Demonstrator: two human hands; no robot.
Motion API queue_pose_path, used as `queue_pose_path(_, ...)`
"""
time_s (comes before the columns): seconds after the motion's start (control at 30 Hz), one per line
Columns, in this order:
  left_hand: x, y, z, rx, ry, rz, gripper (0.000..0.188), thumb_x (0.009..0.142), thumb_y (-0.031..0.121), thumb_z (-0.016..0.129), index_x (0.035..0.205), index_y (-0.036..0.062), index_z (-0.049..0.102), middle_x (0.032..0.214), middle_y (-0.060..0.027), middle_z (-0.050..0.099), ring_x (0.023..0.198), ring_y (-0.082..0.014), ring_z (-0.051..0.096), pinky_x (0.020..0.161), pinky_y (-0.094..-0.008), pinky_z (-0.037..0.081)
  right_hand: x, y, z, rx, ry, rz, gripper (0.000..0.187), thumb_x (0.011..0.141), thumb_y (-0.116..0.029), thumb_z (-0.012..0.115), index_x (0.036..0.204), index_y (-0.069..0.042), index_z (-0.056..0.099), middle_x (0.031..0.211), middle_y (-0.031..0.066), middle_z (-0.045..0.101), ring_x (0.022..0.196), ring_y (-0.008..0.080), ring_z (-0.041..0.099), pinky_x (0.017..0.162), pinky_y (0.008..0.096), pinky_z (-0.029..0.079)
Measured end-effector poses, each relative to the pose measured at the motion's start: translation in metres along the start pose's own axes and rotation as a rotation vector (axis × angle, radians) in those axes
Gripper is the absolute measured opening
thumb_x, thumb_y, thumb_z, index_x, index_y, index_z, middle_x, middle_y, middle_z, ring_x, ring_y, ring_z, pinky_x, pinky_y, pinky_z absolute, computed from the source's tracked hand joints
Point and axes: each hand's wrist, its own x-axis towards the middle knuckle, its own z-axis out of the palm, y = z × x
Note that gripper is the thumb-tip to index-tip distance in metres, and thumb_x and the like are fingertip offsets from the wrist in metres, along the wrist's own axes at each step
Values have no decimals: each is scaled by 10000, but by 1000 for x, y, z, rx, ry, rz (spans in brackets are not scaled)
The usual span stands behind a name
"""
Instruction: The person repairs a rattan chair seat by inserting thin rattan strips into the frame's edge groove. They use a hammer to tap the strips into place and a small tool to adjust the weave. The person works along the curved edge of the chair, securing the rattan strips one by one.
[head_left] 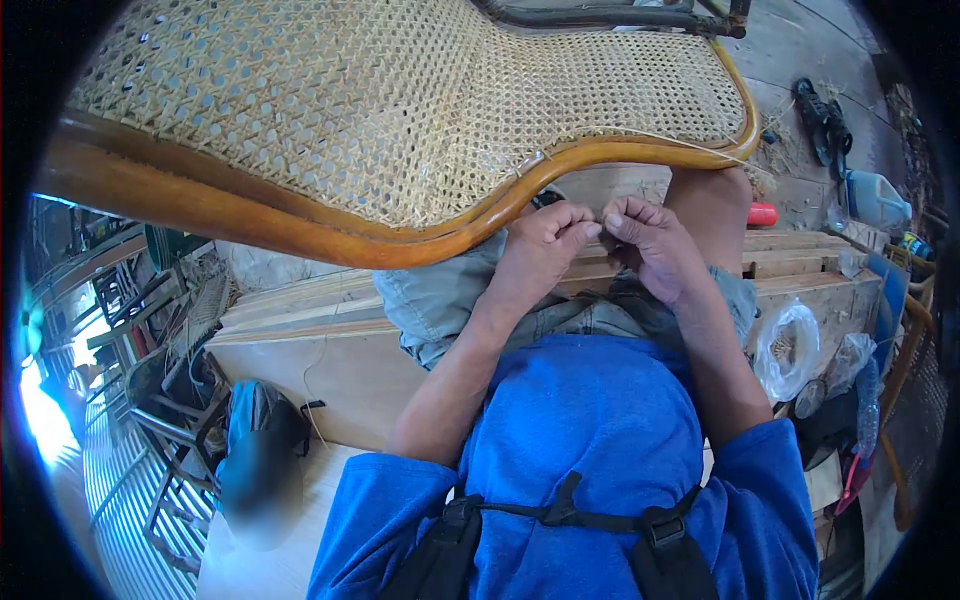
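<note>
With my left hand (540, 245) and right hand (650, 245) pinched narrow on a thin cane strand (690, 143) below the curved wooden rim of the woven cane seat (400, 110), it seems light, springy, likely brittle, best gripped near its end.

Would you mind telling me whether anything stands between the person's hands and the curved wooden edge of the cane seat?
Nothing visible does. The left hand and right hand are together just under the wooden rim of the woven cane seat, fingertips meeting near a thin cane strand, too fine to follow. Only the person's knee sits beside them.
</note>
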Motion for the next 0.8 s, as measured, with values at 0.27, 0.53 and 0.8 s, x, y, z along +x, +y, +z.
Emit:
queue_pose_path(0.27, 45, 48, -38, 484, 211, 126, 293, 844, 297, 568, 952, 36, 645, 785, -144, 641, 732, -215, 634, 668, -346, 479, 36, 10, 5, -401, 49, -231, 85, 865, -118, 608, 881, -35, 615, 733, -18, 587, 665, 46, 541, 576, 221, 449)
queue_pose_path(0.53, 165, 47, -63, 1112, -466, 16, 282, 759, 300, 595, 847, 43, 670, 697, -127, 628, 620, -238, 578, 608, -387, 468, 72, 18, 48, -571, -11, -428, 51, 866, -67, 601, 899, -28, 600, 753, -12, 583, 658, 49, 523, 585, 199, 433)
queue_pose_path(0.8, 158, 74, -62, 781, -663, -415, 338, 799, 387, 598, 810, 54, 656, 607, -15, 539, 500, -100, 446, 447, -260, 350, 100, 31, 43, -615, -30, -563, 71, 877, -72, 590, 917, -22, 618, 736, -5, 589, 628, 51, 538, 569, 202, 455)
